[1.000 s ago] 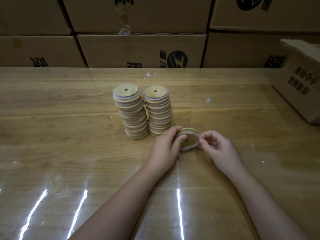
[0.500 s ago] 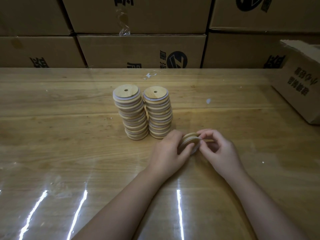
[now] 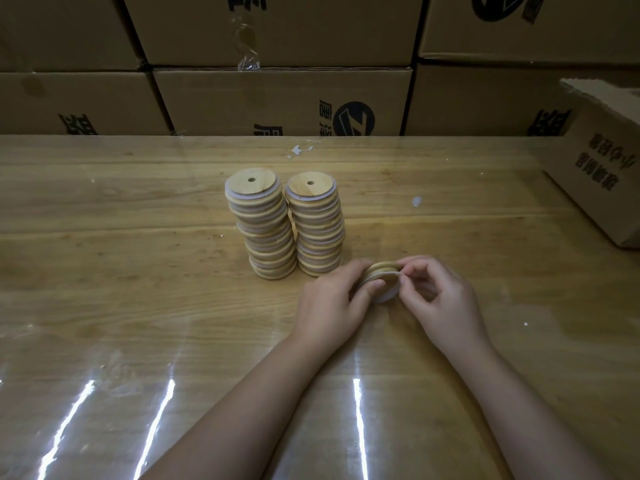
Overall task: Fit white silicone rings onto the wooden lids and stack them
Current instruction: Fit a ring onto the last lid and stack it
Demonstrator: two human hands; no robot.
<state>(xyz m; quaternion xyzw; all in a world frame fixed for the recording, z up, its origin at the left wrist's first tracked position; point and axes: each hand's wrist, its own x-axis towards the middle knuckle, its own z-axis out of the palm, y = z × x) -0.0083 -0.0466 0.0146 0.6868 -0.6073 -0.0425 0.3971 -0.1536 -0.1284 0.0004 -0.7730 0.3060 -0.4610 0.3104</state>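
Two stacks of round wooden lids with white rings stand side by side on the table, the left stack (image 3: 265, 223) slightly taller than the right stack (image 3: 317, 223). Just right of them, a single wooden lid (image 3: 381, 271) is held tilted on edge above the table between both hands. My left hand (image 3: 332, 303) grips its left side, thumb on the lower face. My right hand (image 3: 440, 299) pinches the white silicone ring (image 3: 389, 294) at the lid's right rim. Part of the ring shows along the lid's lower edge.
The wooden table (image 3: 138, 306) has a glossy clear cover with light streaks near me. Stacked cardboard boxes (image 3: 284, 98) wall off the far edge. An open cardboard box (image 3: 602, 168) sits at the right. Small white scraps (image 3: 416, 201) lie beyond the stacks.
The ring hung loose and wide between both hands a second ago. Now it sits around the lid, which has tipped onto its edge, and my right fingers have closed in on the rim.
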